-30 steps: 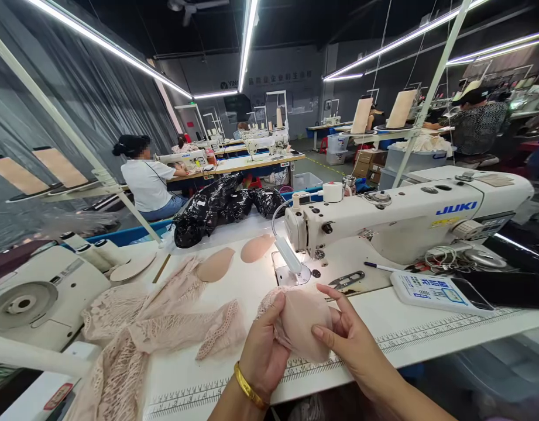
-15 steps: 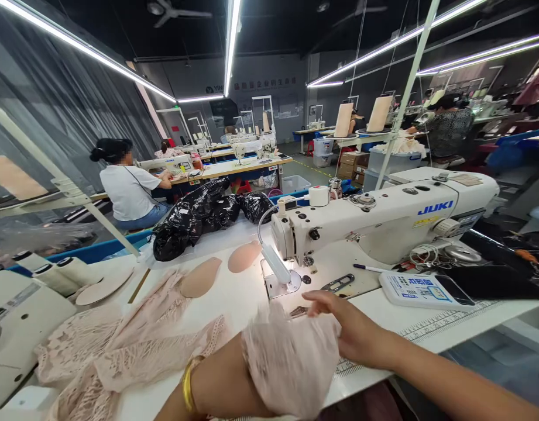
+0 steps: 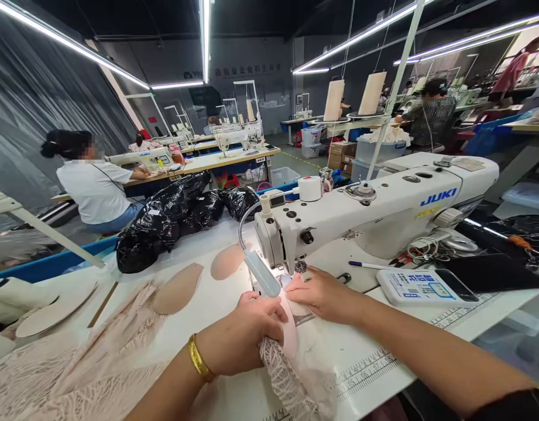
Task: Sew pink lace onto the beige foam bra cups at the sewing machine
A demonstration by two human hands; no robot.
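My left hand (image 3: 245, 333) grips one pink lace piece (image 3: 291, 374) at lower centre; my right hand (image 3: 322, 292) presses it flat by the sewing machine (image 3: 374, 216). Two foam cups (image 3: 177, 289) lie left.

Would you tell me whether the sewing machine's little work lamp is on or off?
On: the lamp throws a bright patch around the needle area, beside the right hand.
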